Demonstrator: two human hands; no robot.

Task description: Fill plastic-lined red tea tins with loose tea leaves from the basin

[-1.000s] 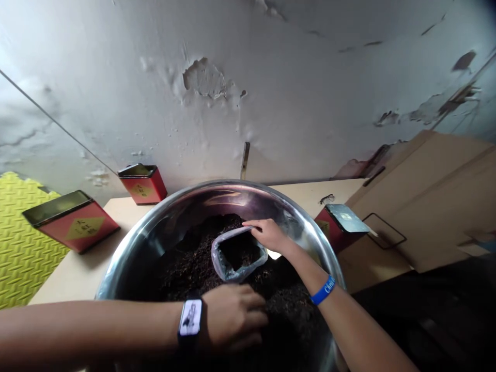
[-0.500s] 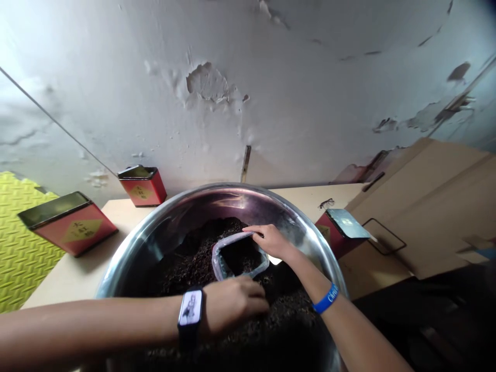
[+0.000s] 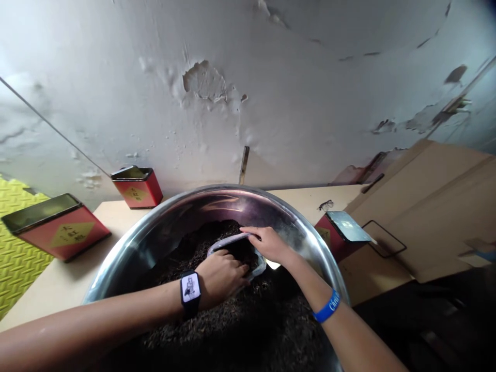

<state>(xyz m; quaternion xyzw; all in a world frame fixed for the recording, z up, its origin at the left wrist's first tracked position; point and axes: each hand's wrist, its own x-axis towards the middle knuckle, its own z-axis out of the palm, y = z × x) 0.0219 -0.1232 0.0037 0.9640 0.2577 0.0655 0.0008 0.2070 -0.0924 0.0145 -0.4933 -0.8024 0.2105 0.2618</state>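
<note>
A large metal bowl (image 3: 127, 248) holds dark loose tea leaves (image 3: 232, 330). Inside it sits a bag-lined container (image 3: 259, 268) with dark leaves in it, its mouth facing up. My right hand (image 3: 269, 243) grips the far right rim of the liner between thumb and fingers. My left hand (image 3: 222, 276), with a watch at the wrist, is over the near left part of the container's mouth. Its fingers point down into the opening and are curled; whether they hold leaves is hidden.
Two open red tins, one nearer (image 3: 73, 232) and one farther (image 3: 139, 188), stand left of the bowl. At the right are another red tin (image 3: 335, 235), glasses (image 3: 326, 205) and a cardboard box (image 3: 426, 206). The wall rises behind.
My left hand has moved up and slightly left, from the leaves in front of the container to its mouth. My right hand keeps its hold on the rim. The view has shifted slightly.
</note>
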